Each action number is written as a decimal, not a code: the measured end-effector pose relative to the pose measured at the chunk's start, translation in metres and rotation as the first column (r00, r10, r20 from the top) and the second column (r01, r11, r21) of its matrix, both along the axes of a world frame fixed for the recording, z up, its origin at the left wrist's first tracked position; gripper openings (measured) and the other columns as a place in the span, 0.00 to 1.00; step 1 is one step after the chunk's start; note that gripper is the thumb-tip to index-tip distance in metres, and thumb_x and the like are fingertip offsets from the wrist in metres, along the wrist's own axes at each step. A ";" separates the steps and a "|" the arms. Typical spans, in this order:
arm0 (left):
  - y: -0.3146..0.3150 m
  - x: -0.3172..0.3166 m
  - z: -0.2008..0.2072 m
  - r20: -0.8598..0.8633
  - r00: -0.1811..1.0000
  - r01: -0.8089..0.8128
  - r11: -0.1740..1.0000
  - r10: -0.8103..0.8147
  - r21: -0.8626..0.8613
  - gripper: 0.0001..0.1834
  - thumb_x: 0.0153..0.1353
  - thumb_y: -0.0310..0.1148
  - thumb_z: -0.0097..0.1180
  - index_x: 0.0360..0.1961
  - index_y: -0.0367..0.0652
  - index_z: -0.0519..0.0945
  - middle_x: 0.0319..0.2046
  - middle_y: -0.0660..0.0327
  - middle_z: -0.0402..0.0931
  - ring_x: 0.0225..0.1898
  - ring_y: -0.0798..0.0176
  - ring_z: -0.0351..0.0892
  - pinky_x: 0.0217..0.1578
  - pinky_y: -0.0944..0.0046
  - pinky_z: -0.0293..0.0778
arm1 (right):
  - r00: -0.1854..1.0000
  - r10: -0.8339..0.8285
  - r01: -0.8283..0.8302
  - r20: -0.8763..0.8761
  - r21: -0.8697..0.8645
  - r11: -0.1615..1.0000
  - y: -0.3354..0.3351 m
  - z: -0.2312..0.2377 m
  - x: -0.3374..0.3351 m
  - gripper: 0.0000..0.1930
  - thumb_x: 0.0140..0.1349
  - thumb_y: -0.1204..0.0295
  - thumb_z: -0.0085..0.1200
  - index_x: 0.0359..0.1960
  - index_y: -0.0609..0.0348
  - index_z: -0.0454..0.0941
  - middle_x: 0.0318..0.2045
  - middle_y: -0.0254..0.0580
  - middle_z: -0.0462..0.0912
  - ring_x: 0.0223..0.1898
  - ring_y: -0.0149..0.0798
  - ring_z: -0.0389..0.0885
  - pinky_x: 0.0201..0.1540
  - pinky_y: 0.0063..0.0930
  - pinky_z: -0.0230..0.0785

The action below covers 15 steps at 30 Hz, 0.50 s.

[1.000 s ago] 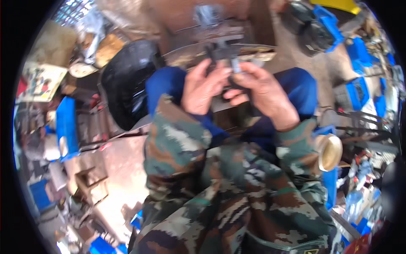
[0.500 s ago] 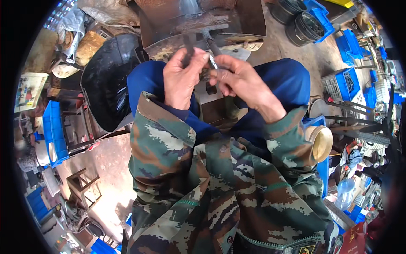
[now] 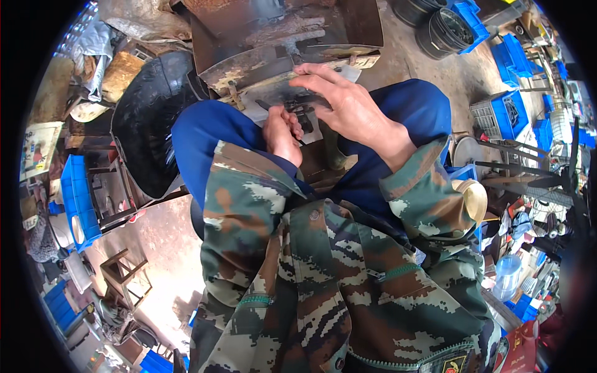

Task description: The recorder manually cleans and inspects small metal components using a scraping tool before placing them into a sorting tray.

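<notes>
Low between my knees, my left hand is closed around a thin dark strip, whose ends poke out above and below the fist. My right hand is up and to the right of it, its fingers stretched toward the metal trough, and nothing shows in it. The two hands are apart. Beneath and between them is a dark metal fixture on a pale plate, partly covered by the hands. I cannot see the shiny spiral piece now.
A large black tub stands by my left knee. Black buckets and a blue crate are at the right, with a pale round container beside my right sleeve. A small wooden stool is on the floor at the left.
My hands have separated. My left hand dropped lower and closed into a fist, while my right opened its fingers. The shiny spiral piece between them is no longer visible.
</notes>
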<state>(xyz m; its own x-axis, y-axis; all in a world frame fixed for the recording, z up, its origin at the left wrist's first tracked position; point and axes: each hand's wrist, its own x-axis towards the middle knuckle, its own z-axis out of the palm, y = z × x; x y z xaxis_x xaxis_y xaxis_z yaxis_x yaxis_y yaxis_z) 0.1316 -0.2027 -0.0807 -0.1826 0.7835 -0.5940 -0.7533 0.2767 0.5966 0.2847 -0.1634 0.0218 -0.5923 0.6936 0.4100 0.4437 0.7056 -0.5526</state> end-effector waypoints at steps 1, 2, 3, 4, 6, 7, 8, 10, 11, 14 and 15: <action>0.003 0.001 -0.016 -0.039 0.999 -0.006 0.997 0.002 -0.083 0.12 0.64 0.40 0.49 0.25 0.49 0.67 0.21 0.63 0.68 0.17 0.65 0.62 0.21 0.63 0.59 | 1.000 -0.013 0.014 0.021 -0.053 0.999 0.000 -0.003 -0.003 0.25 0.53 0.81 0.59 0.55 0.53 0.75 0.60 0.39 0.75 0.51 0.52 0.81 0.47 0.43 0.79; 0.005 0.000 -0.031 -0.078 0.997 -0.035 0.986 0.023 -0.163 0.12 0.63 0.41 0.49 0.25 0.49 0.67 0.21 0.63 0.69 0.17 0.64 0.63 0.21 0.61 0.60 | 1.000 -0.005 0.006 0.020 -0.065 0.998 0.001 -0.005 -0.008 0.25 0.53 0.81 0.59 0.55 0.53 0.75 0.60 0.39 0.75 0.51 0.52 0.81 0.47 0.43 0.79; 0.006 -0.002 -0.047 -0.087 0.995 -0.058 0.972 0.039 -0.227 0.12 0.64 0.42 0.48 0.26 0.49 0.68 0.21 0.63 0.69 0.17 0.64 0.63 0.20 0.60 0.60 | 0.999 0.024 -0.022 0.045 -0.040 0.999 0.005 -0.004 -0.011 0.26 0.54 0.81 0.60 0.56 0.52 0.74 0.60 0.38 0.75 0.49 0.52 0.82 0.44 0.42 0.79; 0.005 0.000 -0.065 -0.090 0.995 -0.077 0.952 0.052 -0.295 0.12 0.65 0.42 0.47 0.26 0.49 0.69 0.21 0.63 0.70 0.17 0.64 0.63 0.20 0.60 0.60 | 0.996 0.051 -0.049 0.079 -0.020 0.999 0.007 -0.007 -0.012 0.27 0.54 0.80 0.61 0.58 0.51 0.73 0.60 0.37 0.75 0.48 0.51 0.83 0.42 0.42 0.80; 0.006 0.001 -0.088 -0.051 0.996 -0.084 0.932 0.070 -0.352 0.13 0.65 0.43 0.46 0.27 0.49 0.70 0.21 0.64 0.70 0.17 0.65 0.63 0.20 0.59 0.60 | 0.993 0.071 -0.071 0.093 -0.008 0.997 0.011 -0.004 -0.015 0.28 0.55 0.79 0.61 0.59 0.50 0.72 0.59 0.38 0.76 0.47 0.51 0.83 0.42 0.41 0.81; 0.007 0.005 -0.096 -0.010 0.997 -0.077 0.913 0.079 -0.401 0.13 0.66 0.43 0.45 0.27 0.49 0.71 0.21 0.64 0.70 0.18 0.65 0.63 0.20 0.59 0.60 | 0.995 0.047 -0.048 0.090 0.006 0.999 0.013 0.000 -0.016 0.29 0.53 0.81 0.61 0.59 0.51 0.73 0.60 0.38 0.76 0.50 0.49 0.82 0.45 0.39 0.81; 0.008 0.011 -0.104 -0.003 0.997 -0.077 0.909 0.083 -0.411 0.13 0.66 0.43 0.45 0.27 0.49 0.71 0.21 0.64 0.70 0.18 0.65 0.63 0.20 0.59 0.60 | 0.996 0.024 -0.025 0.085 0.019 0.999 0.016 0.003 -0.018 0.30 0.52 0.83 0.60 0.59 0.52 0.73 0.60 0.39 0.76 0.53 0.48 0.81 0.48 0.37 0.81; 0.010 0.024 -0.122 0.008 0.992 -0.106 0.885 0.123 -0.453 0.14 0.67 0.43 0.44 0.28 0.48 0.72 0.21 0.65 0.71 0.18 0.66 0.62 0.21 0.60 0.60 | 0.999 0.005 -0.007 0.040 0.061 0.998 0.034 0.009 -0.026 0.29 0.53 0.82 0.62 0.59 0.52 0.74 0.57 0.41 0.79 0.54 0.46 0.81 0.49 0.36 0.80; 0.012 0.028 -0.132 0.039 0.995 -0.067 0.884 0.096 -0.463 0.13 0.67 0.43 0.43 0.30 0.48 0.72 0.23 0.66 0.72 0.18 0.66 0.62 0.21 0.60 0.60 | 0.999 0.016 -0.010 -0.034 0.165 0.986 0.051 0.012 -0.028 0.28 0.56 0.80 0.62 0.60 0.50 0.72 0.56 0.42 0.79 0.51 0.48 0.83 0.47 0.38 0.81; 0.015 0.027 -0.153 0.076 0.991 -0.060 0.871 0.111 -0.487 0.16 0.69 0.46 0.44 0.31 0.47 0.74 0.22 0.65 0.72 0.19 0.67 0.65 0.18 0.63 0.60 | 0.992 -0.115 0.123 -0.048 0.215 0.969 0.082 0.040 -0.044 0.18 0.61 0.69 0.63 0.52 0.57 0.76 0.38 0.49 0.85 0.37 0.50 0.85 0.34 0.37 0.77; 0.019 0.023 -0.159 0.070 0.986 -0.092 0.851 0.149 -0.517 0.17 0.68 0.44 0.40 0.33 0.47 0.76 0.23 0.65 0.73 0.18 0.65 0.62 0.21 0.59 0.60 | 0.978 -0.210 0.202 0.015 0.206 0.957 0.103 0.039 -0.043 0.17 0.64 0.69 0.60 0.53 0.58 0.76 0.35 0.47 0.84 0.33 0.43 0.83 0.32 0.34 0.75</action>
